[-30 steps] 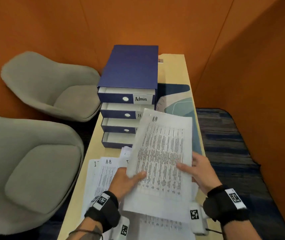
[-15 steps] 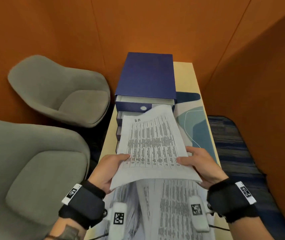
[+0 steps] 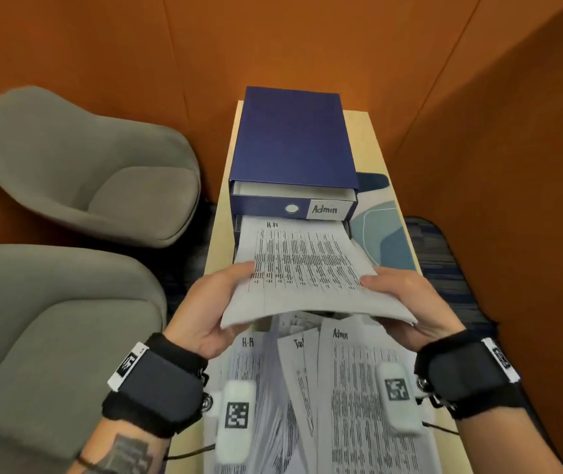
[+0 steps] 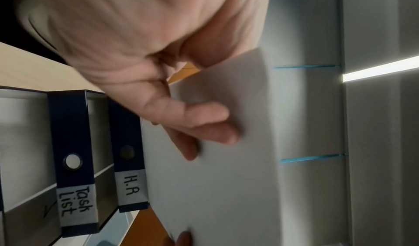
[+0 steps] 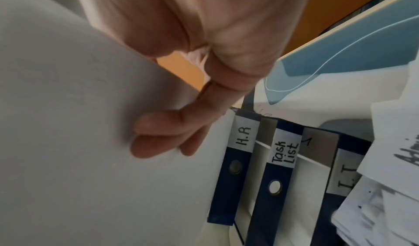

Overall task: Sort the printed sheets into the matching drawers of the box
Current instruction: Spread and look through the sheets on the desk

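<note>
- Head view: a white printed sheet headed "H.R" (image 3: 302, 265), thin paper covered in dense columns of black text, was held at its near corners by both hands. The left hand (image 3: 206, 311) had its thumb on top and fingers beneath; the right hand (image 3: 410, 302) pinched the other corner likewise. The sheet's far edge lay inside the second drawer of the dark blue rectangular cardboard drawer box (image 3: 292, 142), directly under the drawer labelled "Admin" (image 3: 328, 209). More loose printed sheets (image 3: 352, 398) lay fanned on the pale wooden table (image 3: 374, 138). Two grey upholstered shell chairs (image 3: 81, 159) stood left.
- Left wrist view: the left hand's fingers (image 4: 204, 124) were curled together against the sheet's blank matte underside, beside the "H.R" drawer front (image 4: 132, 187) and the "Task List" drawer front (image 4: 76, 203).
- Right wrist view: the right hand's fingers (image 5: 163, 133) pressed together under the paper, clamping it against the thumb.
</note>
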Tool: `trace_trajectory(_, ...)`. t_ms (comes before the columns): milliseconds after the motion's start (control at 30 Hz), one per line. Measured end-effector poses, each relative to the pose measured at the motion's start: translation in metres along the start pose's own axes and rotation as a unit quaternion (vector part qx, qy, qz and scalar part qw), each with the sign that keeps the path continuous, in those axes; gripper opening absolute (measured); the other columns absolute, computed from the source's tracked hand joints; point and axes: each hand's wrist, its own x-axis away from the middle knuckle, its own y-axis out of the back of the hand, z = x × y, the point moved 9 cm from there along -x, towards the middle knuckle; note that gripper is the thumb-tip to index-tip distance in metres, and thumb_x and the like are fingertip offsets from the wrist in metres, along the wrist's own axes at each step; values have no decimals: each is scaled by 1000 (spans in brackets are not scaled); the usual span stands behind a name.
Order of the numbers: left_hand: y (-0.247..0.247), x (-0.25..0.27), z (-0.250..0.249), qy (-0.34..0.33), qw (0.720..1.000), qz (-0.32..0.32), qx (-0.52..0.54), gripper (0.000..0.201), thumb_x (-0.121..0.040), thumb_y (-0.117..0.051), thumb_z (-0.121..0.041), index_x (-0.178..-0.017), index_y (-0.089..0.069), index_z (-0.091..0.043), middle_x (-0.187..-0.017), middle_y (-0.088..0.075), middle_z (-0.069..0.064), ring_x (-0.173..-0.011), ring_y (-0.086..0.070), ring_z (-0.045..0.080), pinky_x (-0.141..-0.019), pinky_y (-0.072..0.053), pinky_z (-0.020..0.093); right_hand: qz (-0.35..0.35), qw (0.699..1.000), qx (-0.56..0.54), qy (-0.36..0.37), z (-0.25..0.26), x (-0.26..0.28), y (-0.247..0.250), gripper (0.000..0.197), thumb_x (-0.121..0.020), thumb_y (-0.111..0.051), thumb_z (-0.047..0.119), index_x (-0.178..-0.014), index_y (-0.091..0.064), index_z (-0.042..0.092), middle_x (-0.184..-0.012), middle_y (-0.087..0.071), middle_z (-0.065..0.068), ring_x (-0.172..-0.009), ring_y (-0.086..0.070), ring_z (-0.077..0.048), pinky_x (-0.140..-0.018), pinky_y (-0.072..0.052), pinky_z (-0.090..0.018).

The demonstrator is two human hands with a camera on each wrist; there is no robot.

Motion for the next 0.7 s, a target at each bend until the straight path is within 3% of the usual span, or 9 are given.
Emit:
trace_trajectory(67, 3, -10, -4, -9, 1000, -15, -14, 22, -97, -68, -20, -110, -72, -3, -86, -79, 10, -50, -69, 15, -34, -47, 18, -16, 999, -29, 18, 5, -7, -3, 24, -97, -59, 2, -118, -65, -8, -116, -74, -22, -84, -76, -23, -55, -60, -28)
trace_trajectory(133, 8, -22, -8, -26, 998, -35, -51, 24, -95, -71, -11, -115, -70, 2, -81, -78, 10, -52, -69, 14, -36, -47, 16, -27, 998, -39, 32, 5, -11, -5, 18, -99, -60, 5, -114, -68, -2, -114, -76, -18, -84, -76, -20, -62, -60, -29)
trace_trajectory(267, 11, -54, -26, -88, 988, -85, -93, 28, -96, -68, -2, -123, -62, 5, -107, -77, 19, -61, -75, 17, -47, -55, 17, -71, 995, 20, 69, 7, -29, -6, 37, -97, -60, -7, -129, -53, 11, -106, -76, -20, -76, -76, -30, -64, -64, -30)
trace_trajectory(367, 12, -75, -43, -163, 972, -127, -114, 56, -88, -81, -14, -132, -45, -18, -110, -73, 15, -64, -76, 20, -58, -60, 24, -135, 978, 102, 125, 23, -58, -7, 32, -96, -60, -9, -123, -61, 9, -113, -70, -21, -73, -76, -28, -66, -64, -27)
trace_trajectory(433, 10, -78, -59, -235, 924, -150, -260, 64, -77, -91, -28, -129, -52, -30, -100, -75, 0, -75, -75, 14, -76, -61, 31, -139, 967, 162, 142, 29, -81, -10, 26, -94, -65, -3, -120, -65, 2, -106, -72, -19, -71, -75, -23, -66, -61, -26)
trace_trajectory(500, 7, -79, -69, -277, 861, -173, -390, 47, -77, -91, -31, -118, -67, -26, -97, -74, -10, -78, -67, 4, -89, -55, 28, -116, 959, 216, 145, 31, -100, -12, 36, -92, -72, 2, -126, -61, -1, -95, -73, -13, -72, -73, -21, -67, -59, -30)
trace_trajectory(533, 6, -82, -73, -290, 840, -180, -421, 36, -82, -87, -27, -114, -73, -23, -97, -74, -10, -76, -65, 2, -91, -54, 27, -106, 948, 259, 150, 32, -106, -12, 40, -90, -74, 5, -128, -61, 2, -94, -73, -9, -76, -72, -21, -71, -59, -33)
trace_trajectory(600, 7, -86, -81, -315, 812, -195, -450, 21, -90, -79, -22, -111, -78, -20, -97, -75, -8, -79, -66, 5, -96, -55, 29, -120, 888, 407, 178, 39, -112, -13, 36, -90, -75, 14, -126, -67, 11, -99, -73, -2, -88, -71, -20, -86, -58, -36)
trace_trajectory(700, 2, -98, -85, -335, 785, -184, -487, 20, -95, -74, -23, -115, -76, -21, -100, -75, -9, -92, -70, 11, -99, -55, 33, -143, 803, 539, 210, 49, -119, -19, 29, -97, -67, 21, -125, -71, 17, -112, -72, -3, -105, -65, -20, -102, -50, -34)
